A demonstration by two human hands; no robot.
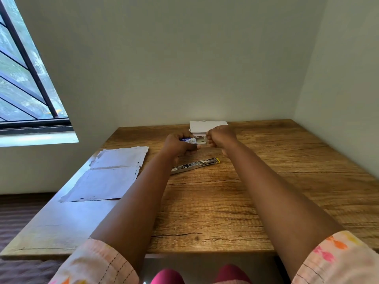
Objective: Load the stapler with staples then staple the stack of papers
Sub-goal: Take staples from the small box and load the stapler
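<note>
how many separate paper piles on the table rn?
2. One stack of papers lies flat at the table's left edge, left of the open stapler. A second pile of white sheets sits at the far edge, partly hidden behind both hands; more may be hidden there.

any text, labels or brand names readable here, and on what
Staple box, gripped by the left hand: blue print on the side, too small and blurred to read.
Stapler on the table: no readable marking.
Papers: no legible writing.
Nothing can be quoted.
</note>
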